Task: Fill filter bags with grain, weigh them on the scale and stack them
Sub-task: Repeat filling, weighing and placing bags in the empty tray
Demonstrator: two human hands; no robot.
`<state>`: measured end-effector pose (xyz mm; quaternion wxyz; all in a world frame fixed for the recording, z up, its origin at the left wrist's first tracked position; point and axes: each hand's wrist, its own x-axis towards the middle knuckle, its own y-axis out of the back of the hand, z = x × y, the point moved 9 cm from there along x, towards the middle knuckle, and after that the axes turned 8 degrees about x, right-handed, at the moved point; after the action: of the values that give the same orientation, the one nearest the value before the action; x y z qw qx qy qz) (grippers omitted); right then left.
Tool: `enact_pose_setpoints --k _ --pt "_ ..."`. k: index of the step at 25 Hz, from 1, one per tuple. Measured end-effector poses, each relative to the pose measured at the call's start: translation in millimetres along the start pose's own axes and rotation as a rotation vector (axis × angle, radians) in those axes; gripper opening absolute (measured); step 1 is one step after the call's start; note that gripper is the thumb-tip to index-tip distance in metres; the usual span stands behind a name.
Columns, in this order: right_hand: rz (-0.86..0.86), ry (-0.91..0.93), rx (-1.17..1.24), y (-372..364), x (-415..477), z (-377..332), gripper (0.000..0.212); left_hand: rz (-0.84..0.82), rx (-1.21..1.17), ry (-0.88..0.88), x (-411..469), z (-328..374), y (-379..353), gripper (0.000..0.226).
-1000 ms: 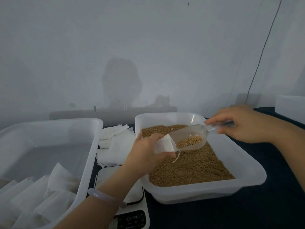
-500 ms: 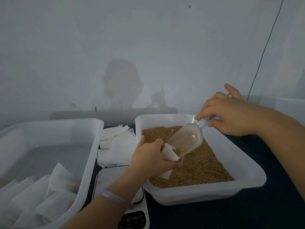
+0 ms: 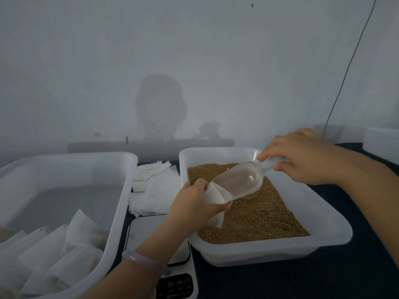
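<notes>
Spilling is risked if the filter bag (image 3: 216,196), pinched by the L hand (image 3: 193,205), is let sag. The tilted scoop (image 3: 239,182), gripped by the R hand (image 3: 302,157), is held at its mouth.

The grain (image 3: 259,216) is a speckled golden brown, lying in a milky, see-through white tub (image 3: 280,254); the other tub (image 3: 123,190) is the same milky white; the scoop (image 3: 241,182) is clear; the bag (image 3: 214,195) at its mouth is plain white, as are the filled bags (image 3: 54,255) and the spare bags (image 3: 157,190). The scale (image 3: 146,226) is white with a black panel (image 3: 177,285); the bracelet (image 3: 146,263) is pale lilac; the desk (image 3: 323,281) is dark navy; the wall (image 3: 194,50) is plain grey-white, crossed by a thin dark cable (image 3: 345,76).
</notes>
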<state>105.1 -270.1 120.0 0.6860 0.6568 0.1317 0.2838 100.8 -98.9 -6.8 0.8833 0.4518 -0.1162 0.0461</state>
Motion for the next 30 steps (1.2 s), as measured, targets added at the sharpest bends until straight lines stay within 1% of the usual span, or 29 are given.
enact_pose_setpoints --k 3,5,7,9,10,12,14,16,19,21,24,26,30 --pt "-0.056 0.027 0.256 -28 -6 4 0.032 0.026 -0.09 0.043 0 -16 4 0.038" --pt "-0.075 -0.018 0.425 -46 -10 17 0.031 0.054 -0.136 0.056 -1 -22 6 0.032" --pt "-0.068 -0.123 0.432 -65 -14 38 0.031 0.081 -0.166 0.056 -3 -22 8 0.029" --pt "-0.093 -0.216 0.282 -85 -19 55 0.03 0.087 -0.189 0.058 -4 -21 8 0.029" --pt "-0.118 -0.213 0.216 -95 -21 56 0.027 0.085 -0.193 0.061 -4 -21 7 0.029" --pt "-0.177 -0.146 0.196 -115 -22 44 0.024 0.071 -0.171 0.068 -4 -21 5 0.03" --pt "-0.224 -0.111 0.272 -128 -23 34 0.026 0.044 -0.128 0.063 -3 -21 3 0.03" --pt "-0.257 -0.129 0.401 -135 -25 33 0.03 -0.005 -0.112 0.054 -2 -20 0 0.031" --pt "-0.295 -0.161 0.524 -140 -32 35 0.031 -0.084 -0.18 0.041 -2 -19 -4 0.035" --pt "-0.276 -0.18 0.581 -136 -37 41 0.03 -0.122 -0.156 0.023 -2 -17 -6 0.038" --pt "-0.226 -0.214 0.653 -126 -42 49 0.028 -0.196 -0.084 -0.009 -1 -13 -11 0.032" --pt "-0.189 -0.226 0.68 -116 -43 53 0.027 -0.24 -0.038 -0.015 -1 -13 -14 0.033" --pt "-0.065 -0.196 0.694 -81 -39 52 0.031 -0.273 0.019 -0.001 0 -15 -18 0.038"
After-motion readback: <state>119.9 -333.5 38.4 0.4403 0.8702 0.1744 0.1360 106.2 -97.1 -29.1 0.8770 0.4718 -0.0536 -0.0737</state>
